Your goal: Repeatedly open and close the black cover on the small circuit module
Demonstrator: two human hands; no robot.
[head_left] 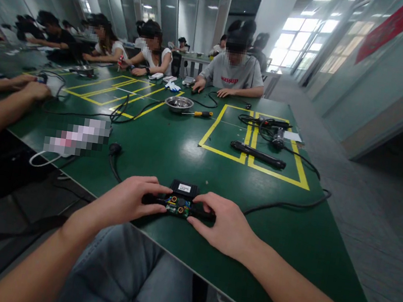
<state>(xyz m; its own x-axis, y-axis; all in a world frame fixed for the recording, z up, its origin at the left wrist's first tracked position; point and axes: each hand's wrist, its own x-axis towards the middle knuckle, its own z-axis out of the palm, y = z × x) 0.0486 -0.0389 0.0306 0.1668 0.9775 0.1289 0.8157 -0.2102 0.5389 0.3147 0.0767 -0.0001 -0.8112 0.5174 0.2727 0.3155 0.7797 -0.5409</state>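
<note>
A small green circuit board (177, 206) with copper coils lies low over the near edge of the green table. Thumb and fingers of my left hand (142, 195) close on its left end, where a black part sticks out. From the other side my right hand (220, 218) pinches the right end, beside another black cable end. Just behind the board sits a black ribbed cover (184, 188) with a white label. Whether the board rests on the table or is slightly lifted, I cannot tell.
A black plug (115, 149) and a power strip (79, 136) lie to the left. Farther back are a metal bowl (178, 104), a yellow-handled screwdriver (202, 114), a black rod-shaped tool (258, 155) and corded tools (278, 138). A black cable (287, 205) runs right. Co-workers sit around the table.
</note>
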